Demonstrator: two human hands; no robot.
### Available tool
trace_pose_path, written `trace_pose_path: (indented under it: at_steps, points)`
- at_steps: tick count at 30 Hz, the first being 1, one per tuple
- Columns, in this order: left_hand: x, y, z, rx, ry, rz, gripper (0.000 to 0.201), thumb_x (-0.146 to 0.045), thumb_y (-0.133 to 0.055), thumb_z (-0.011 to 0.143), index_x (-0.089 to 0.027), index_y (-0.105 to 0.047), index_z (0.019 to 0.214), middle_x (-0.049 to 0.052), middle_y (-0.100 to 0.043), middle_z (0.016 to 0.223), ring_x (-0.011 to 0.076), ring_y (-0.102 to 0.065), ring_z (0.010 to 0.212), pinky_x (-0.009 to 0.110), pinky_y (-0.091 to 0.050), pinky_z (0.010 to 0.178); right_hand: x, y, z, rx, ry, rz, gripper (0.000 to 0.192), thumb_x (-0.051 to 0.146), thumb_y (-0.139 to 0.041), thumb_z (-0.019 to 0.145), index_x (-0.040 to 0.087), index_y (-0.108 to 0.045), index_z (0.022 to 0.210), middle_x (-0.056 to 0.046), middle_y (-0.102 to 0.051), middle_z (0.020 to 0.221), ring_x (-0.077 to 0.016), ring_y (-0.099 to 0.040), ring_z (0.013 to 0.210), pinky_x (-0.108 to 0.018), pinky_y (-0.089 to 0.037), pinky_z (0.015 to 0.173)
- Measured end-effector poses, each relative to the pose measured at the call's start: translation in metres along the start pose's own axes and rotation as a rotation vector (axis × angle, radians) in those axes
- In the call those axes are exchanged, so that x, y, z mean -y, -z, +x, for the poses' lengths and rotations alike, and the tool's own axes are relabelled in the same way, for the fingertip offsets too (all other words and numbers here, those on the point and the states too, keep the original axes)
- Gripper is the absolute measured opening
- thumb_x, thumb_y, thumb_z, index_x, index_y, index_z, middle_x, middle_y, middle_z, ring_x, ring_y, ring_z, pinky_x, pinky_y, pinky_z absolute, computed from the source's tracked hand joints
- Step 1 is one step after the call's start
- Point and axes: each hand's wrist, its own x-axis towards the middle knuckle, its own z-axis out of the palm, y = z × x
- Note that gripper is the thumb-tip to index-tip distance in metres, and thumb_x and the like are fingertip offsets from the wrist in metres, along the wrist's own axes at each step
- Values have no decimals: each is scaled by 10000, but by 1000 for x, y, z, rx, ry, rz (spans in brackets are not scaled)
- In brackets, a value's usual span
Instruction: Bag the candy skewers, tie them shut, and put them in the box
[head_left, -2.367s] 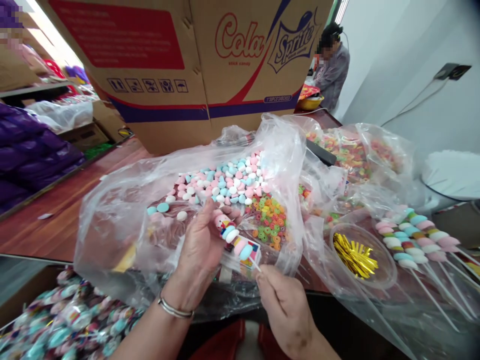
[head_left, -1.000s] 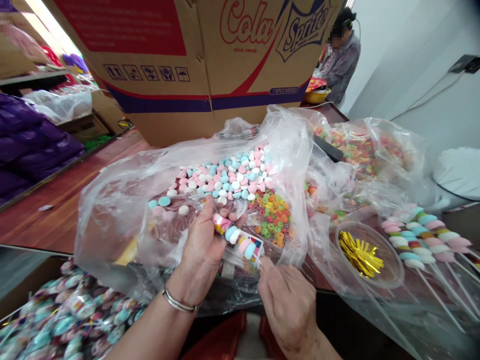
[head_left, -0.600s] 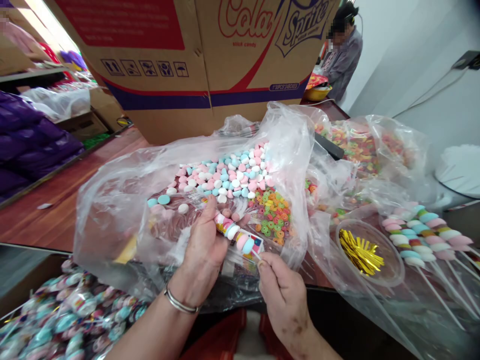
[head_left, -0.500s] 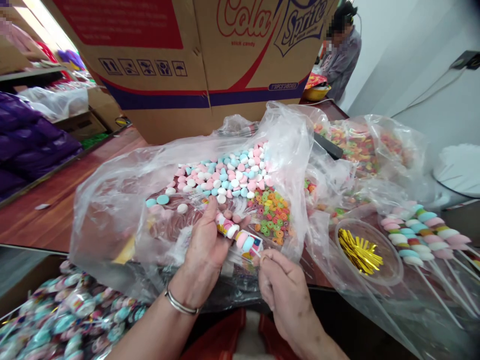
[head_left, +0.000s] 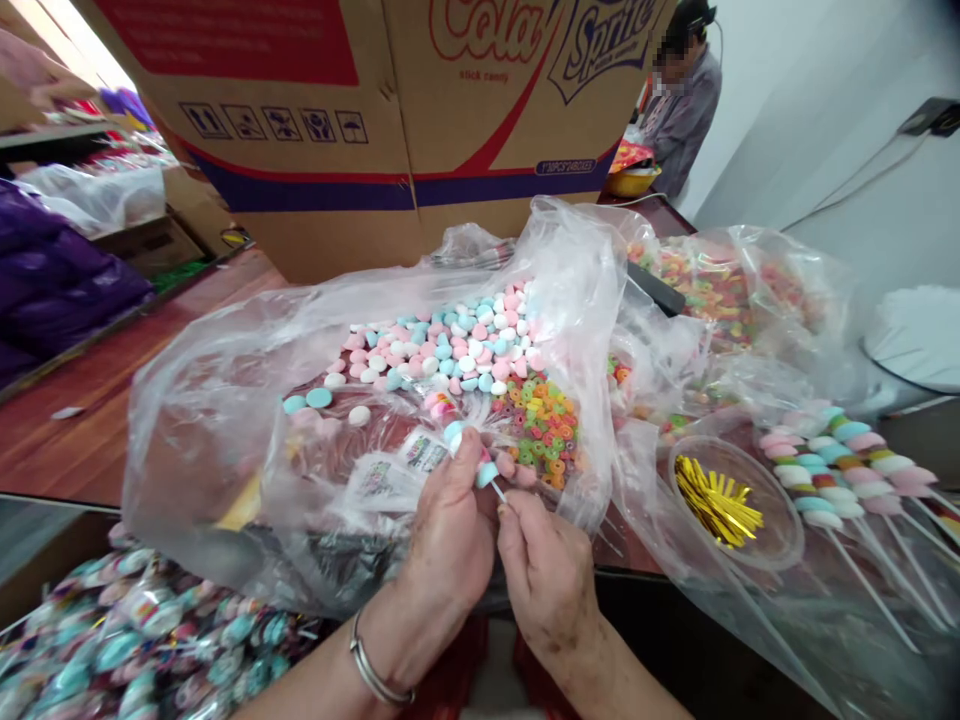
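A marshmallow candy skewer (head_left: 487,474) in printed clear wrapping tilts between my hands, its far end pointing up and left. My left hand (head_left: 454,525) is closed around its lower part, thumb on top, hiding some of the candy. My right hand (head_left: 546,560) pinches the white stick (head_left: 498,490) just below the lowest blue piece. Beyond my hands lie loose pink, white and blue candies (head_left: 442,345) on a clear plastic sheet (head_left: 195,400). Colourful ring candies (head_left: 544,420) are heaped right beside them. Flat printed wrappers (head_left: 390,475) lie left of the skewer.
Gold twist ties (head_left: 716,500) fill a round clear tub (head_left: 786,545). Several candy skewers (head_left: 847,465) lie at the right. A box of wrapped candies (head_left: 150,640) stands lower left. A large carton (head_left: 315,235) blocks the back; a person (head_left: 686,110) is behind it.
My left hand has slid down and right along the skewer, close to my right hand. The right hand has shifted slightly left, still on the stick. The skewer now points more steeply away.
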Motion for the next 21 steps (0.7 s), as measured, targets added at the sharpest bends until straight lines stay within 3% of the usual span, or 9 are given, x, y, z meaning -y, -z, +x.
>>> trace_pose_path:
  at_steps: [4, 8, 10, 13, 17, 19, 21]
  points:
    - [-18, 5, 10, 72, -46, 26, 312, -450, -720, 806, -144, -657, 809, 37, -684, 724, 188, -678, 719, 319, -577, 730, -4, 15, 8, 67, -77, 89, 232, 164, -428, 945, 134, -648, 877, 6, -574, 572, -118, -545, 481, -209, -424, 491]
    - [-52, 5, 33, -37, -194, -31, 317, -447, -630, 875, -137, -645, 811, 57, -679, 699, 206, -682, 686, 359, -588, 700, -3, 25, 7, 170, -182, 261, 225, 202, -444, 951, 149, -643, 859, 40, -487, 564, -90, -460, 468, -197, -367, 464]
    - [-54, 2, 36, -54, -221, -39, 254, -368, -667, 864, -132, -630, 777, 12, -618, 605, 164, -645, 600, 345, -590, 703, -2, 22, 6, 185, -183, 270, 232, 209, -441, 948, 149, -637, 840, 31, -489, 587, -91, -460, 496, -205, -362, 488]
    - [-36, -2, 29, 12, -204, -18, 205, -279, -723, 826, -139, -607, 732, -55, -526, 532, 90, -534, 469, 310, -588, 697, 0, 10, 4, 164, -227, 287, 228, 237, -451, 937, 155, -609, 795, 30, -465, 591, -91, -431, 506, -220, -336, 499]
    - [-18, -2, 22, 67, -128, -34, 228, -321, -760, 790, -143, -619, 764, -51, -537, 546, 106, -551, 481, 332, -593, 699, 0, 2, 8, 219, -635, 726, 254, 331, -480, 924, 182, -536, 726, 83, -346, 504, -65, -289, 418, -199, -221, 400]
    - [-22, 2, 25, 70, -119, -58, 246, -352, -756, 786, -135, -640, 799, -13, -598, 603, 148, -623, 561, 367, -600, 715, 1, 5, 11, 211, -822, 958, 266, 337, -518, 895, 183, -519, 678, 101, -319, 442, -52, -236, 380, -193, -168, 376]
    - [-31, 5, 29, 75, -152, -74, 284, -365, -762, 766, -113, -667, 857, 51, -672, 720, 214, -689, 707, 408, -603, 751, 1, 9, 15, 221, -915, 1105, 258, 318, -557, 859, 175, -530, 646, 103, -329, 384, -44, -209, 352, -194, -144, 369]
